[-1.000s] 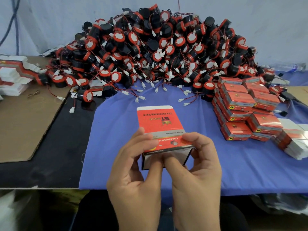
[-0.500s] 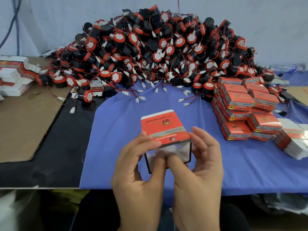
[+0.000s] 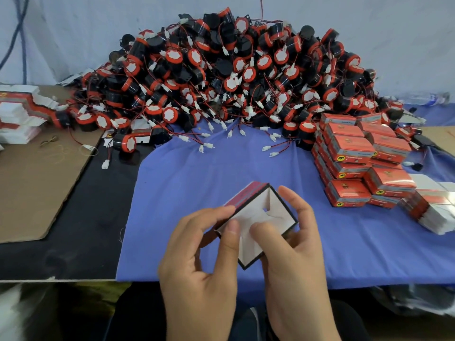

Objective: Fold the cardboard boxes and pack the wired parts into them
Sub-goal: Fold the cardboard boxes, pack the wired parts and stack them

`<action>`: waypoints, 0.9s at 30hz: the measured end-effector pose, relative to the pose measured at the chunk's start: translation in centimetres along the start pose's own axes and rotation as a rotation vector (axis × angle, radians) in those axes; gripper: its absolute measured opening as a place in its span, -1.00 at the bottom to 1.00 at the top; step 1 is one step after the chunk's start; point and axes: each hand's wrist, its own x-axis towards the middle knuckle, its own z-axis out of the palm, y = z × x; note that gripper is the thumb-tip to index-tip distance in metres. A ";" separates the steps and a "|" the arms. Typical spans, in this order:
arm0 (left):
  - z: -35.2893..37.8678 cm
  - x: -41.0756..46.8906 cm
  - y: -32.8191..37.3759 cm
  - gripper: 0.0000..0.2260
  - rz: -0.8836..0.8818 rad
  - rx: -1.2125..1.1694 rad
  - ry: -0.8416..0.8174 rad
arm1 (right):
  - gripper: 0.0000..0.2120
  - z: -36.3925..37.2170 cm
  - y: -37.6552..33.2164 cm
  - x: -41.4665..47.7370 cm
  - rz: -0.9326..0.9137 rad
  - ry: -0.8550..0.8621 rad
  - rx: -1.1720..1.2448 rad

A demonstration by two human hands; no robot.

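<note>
Two grips hold one cardboard box (image 3: 280, 214) low over the near part of the blue cloth (image 3: 221, 173), white inner side toward the camera. The left grip (image 3: 197, 254) pinches the left wall, thumb laid on the white flaps and fingers curled over the red outer face. The right grip (image 3: 295, 254) is curled round the right wall, thumb pressing the same flaps.

The flaps overlap near the centre with a small gap between them, so this end appears only partly closed. To finish the closure:

- Keep the sleeve square.
- Press with both thumbs together until the flaps lie flat.
- Avoid squeezing the side walls, which could buckle.

The pile of wired parts (image 3: 234, 70) lies at the far side of the worktop (image 3: 86, 217), well apart from the box. Closed boxes (image 3: 357, 153) are stacked at right. Flat blanks (image 3: 17, 114) lie at far left.
</note>
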 end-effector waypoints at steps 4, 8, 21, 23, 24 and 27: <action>0.1 -0.7 -0.6 -0.85 0.126 0.073 -0.019 | -0.46 0.2 0.3 -0.2 -0.061 0.051 -0.062; 0.2 -0.9 -0.6 -0.85 0.054 0.011 -0.004 | -0.48 -0.5 0.1 0.0 -0.015 -0.029 -0.050; -0.2 -1.2 -1.3 -0.91 0.151 0.212 -0.104 | -0.38 -1.2 -0.5 0.4 -0.058 -0.067 -0.286; -0.2 -1.1 -1.4 -0.92 0.057 0.157 -0.095 | -0.39 -1.4 -0.7 0.5 -0.011 -0.102 -0.221; -0.2 -1.1 -1.3 -0.92 -0.032 0.098 -0.107 | -0.38 -1.6 -0.8 0.6 0.014 -0.137 -0.189; -0.7 -0.7 -1.2 -0.85 -0.186 -0.007 -0.218 | -0.32 -2.1 -1.2 0.8 0.002 -0.240 -0.172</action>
